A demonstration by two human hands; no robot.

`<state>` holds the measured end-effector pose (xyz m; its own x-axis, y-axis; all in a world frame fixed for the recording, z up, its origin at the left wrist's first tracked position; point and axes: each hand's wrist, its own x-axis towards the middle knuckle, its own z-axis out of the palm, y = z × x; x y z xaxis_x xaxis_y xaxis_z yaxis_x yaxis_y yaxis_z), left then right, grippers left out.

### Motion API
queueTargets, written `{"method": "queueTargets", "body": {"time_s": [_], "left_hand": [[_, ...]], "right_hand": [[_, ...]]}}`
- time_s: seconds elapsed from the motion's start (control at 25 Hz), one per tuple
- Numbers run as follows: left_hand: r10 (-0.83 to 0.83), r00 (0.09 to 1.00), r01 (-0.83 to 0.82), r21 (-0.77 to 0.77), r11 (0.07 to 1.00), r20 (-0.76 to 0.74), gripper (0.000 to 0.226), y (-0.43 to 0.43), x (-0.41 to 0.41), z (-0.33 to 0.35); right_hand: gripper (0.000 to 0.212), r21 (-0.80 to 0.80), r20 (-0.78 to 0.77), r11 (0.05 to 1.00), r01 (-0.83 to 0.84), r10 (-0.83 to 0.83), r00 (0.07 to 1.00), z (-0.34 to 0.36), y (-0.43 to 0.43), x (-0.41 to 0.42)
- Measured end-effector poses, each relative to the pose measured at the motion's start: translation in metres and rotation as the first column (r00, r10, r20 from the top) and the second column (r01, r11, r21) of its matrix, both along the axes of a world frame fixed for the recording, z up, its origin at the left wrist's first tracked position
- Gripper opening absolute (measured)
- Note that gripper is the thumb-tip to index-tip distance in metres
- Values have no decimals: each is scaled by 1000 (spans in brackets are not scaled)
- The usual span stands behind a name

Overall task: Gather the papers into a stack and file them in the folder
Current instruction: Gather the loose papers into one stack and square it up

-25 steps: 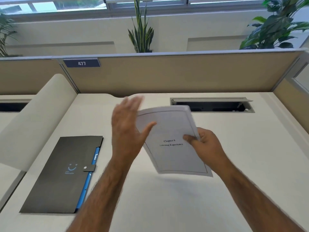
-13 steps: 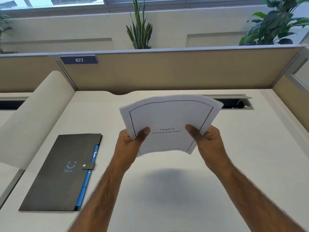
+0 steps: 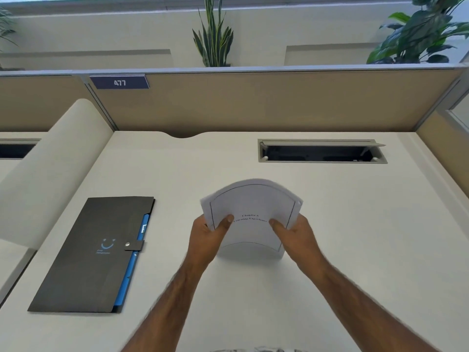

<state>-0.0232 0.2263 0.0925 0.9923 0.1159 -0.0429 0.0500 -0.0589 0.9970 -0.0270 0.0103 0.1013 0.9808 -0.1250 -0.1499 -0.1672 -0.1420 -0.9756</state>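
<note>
The light, floppy paper stack [image 3: 250, 212] is gripped by the left hand [image 3: 206, 237] and right hand [image 3: 295, 236] at its side edges, bowing; support near the lower corners is judged best.

White papers [image 3: 253, 207] with black border; black folder [image 3: 94, 252], blue edge.

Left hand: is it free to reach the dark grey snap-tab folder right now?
Probably not yet. The left hand and the right hand both grip the bowed white paper stack. The dark grey snap-tab folder lies closed to its left, with bare desk between.
</note>
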Motion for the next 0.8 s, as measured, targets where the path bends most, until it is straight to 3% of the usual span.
{"method": "queueTargets", "body": {"time_s": [0.28,0.4,0.48,0.68,0.8], "left_hand": [[84,961,-78,33,996,-263,13,4,28,-38],[133,914,-81,149,986,-383,16,3,39,-61],[142,892,-32,252,967,-429,20,3,40,-76],[137,901,77,461,884,-413,25,11,45,-89],[146,921,102,585,805,-361,63,12,39,-90]], "right_hand": [[12,-99,-170,994,48,-64,983,-39,7,16],[13,-181,-261,983,26,-74,963,-56,13,25],[27,-233,-321,972,4,-81,944,-66,17,29],[38,-378,-377,925,-44,-110,920,-81,19,34],[42,-438,-373,898,-44,-138,917,-86,17,34]]}}
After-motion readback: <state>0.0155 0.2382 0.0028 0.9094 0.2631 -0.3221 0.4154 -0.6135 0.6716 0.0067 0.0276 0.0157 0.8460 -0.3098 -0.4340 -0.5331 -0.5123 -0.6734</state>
